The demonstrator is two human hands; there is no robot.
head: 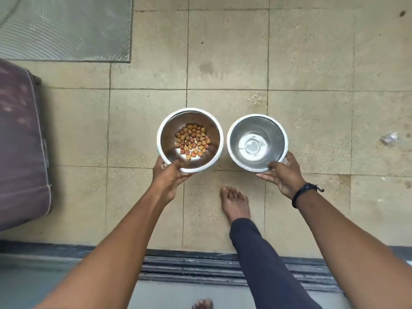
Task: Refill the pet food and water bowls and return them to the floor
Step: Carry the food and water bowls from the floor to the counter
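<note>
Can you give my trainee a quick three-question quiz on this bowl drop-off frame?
1. True or false: the kibble bowl is gripped by the left hand.
2. What does the bowl in the right hand hold? A kibble, B water, C nothing.
3. Which wrist wears the black band?

Key: 1 true; 2 B; 3 right.

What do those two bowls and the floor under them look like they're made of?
Both the food bowl and the water bowl look like polished steel inside, with bright reflections and a mirror-like sheen; each has a white outer rim, possibly plastic or enamel. The floor looks like matt stone or cement tiles, beige, mottled and stained, with dark grout lines.
</note>
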